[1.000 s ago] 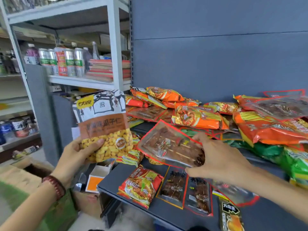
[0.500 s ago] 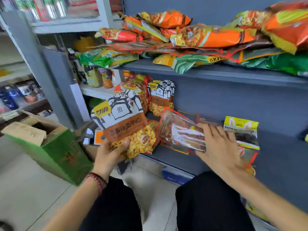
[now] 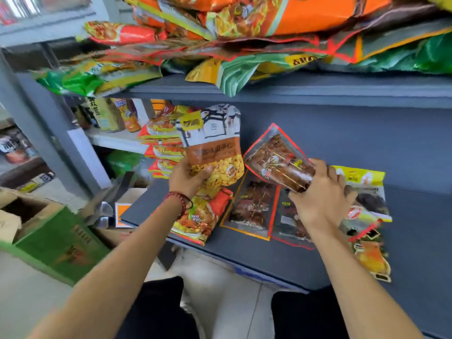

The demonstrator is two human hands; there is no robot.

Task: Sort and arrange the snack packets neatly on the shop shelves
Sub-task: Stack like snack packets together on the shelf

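My left hand point(image 3: 187, 176) grips a white-and-brown packet of yellow seed kernels point(image 3: 215, 148), held upright over the left part of the lower grey shelf point(image 3: 244, 255). My right hand point(image 3: 322, 194) holds a red-edged clear packet of brown skewered snack point(image 3: 276, 159), tilted above the shelf. Beneath the hands lie an orange noodle-snack packet point(image 3: 200, 221), two flat skewer packets point(image 3: 252, 209), and a yellow-topped packet point(image 3: 367, 189) to the right.
The upper shelf point(image 3: 318, 90) carries a loose heap of orange and green packets point(image 3: 244, 33) overhanging its edge. Stacked orange packets point(image 3: 161, 143) stand at the lower shelf's back left. A green cardboard box point(image 3: 61, 243) sits on the floor at left. My knees are below the shelf edge.
The view dropped from the upper shelf to the lower one. Both hands came down with their packets, which now hover just above the packets lying on the lower shelf.
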